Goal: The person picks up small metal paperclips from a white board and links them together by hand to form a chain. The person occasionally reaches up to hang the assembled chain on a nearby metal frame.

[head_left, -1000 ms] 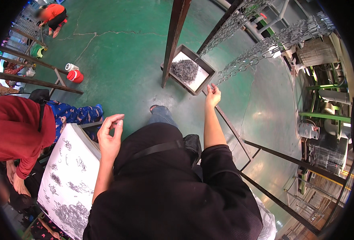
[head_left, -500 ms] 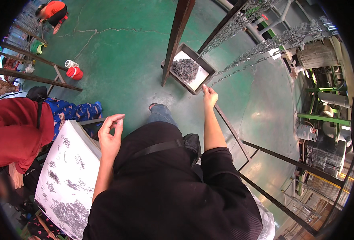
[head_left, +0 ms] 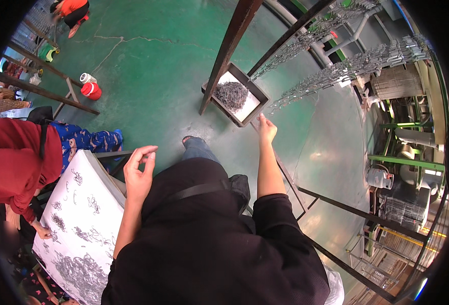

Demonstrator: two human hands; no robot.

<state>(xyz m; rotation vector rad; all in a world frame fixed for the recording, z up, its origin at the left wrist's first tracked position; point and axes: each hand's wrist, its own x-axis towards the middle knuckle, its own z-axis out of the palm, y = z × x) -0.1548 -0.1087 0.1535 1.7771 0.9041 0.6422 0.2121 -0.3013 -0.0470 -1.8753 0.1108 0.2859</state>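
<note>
My right hand [head_left: 267, 131] reaches forward, fingers pinched at the near corner of a dark grey tray [head_left: 257, 111]. Whatever is in the pinch is too small to make out. Inside the tray, a heap of small dark metal pieces [head_left: 232, 95] lies on a white lining. Just beyond that hand hang chains of linked metal hooks [head_left: 331, 68]. My left hand [head_left: 139, 170] is raised beside the white-topped table [head_left: 77, 203], fingers bent with the thumb apart, and no object shows in it. Similar dark pieces [head_left: 79, 269] lie in clusters on that table.
A co-worker in a red head covering [head_left: 16, 157] sits at the table's left side. A brown metal post [head_left: 229, 51] stands against the tray. A red jug [head_left: 91, 91] is on the green floor, and another person [head_left: 73, 12] crouches far left. Dark frame bars [head_left: 361, 206] run at right.
The tray and hanging chains sit slightly lower in view. My right hand has shifted slightly down with them. The co-worker's hand now reaches onto the white table. My left hand keeps its pose.
</note>
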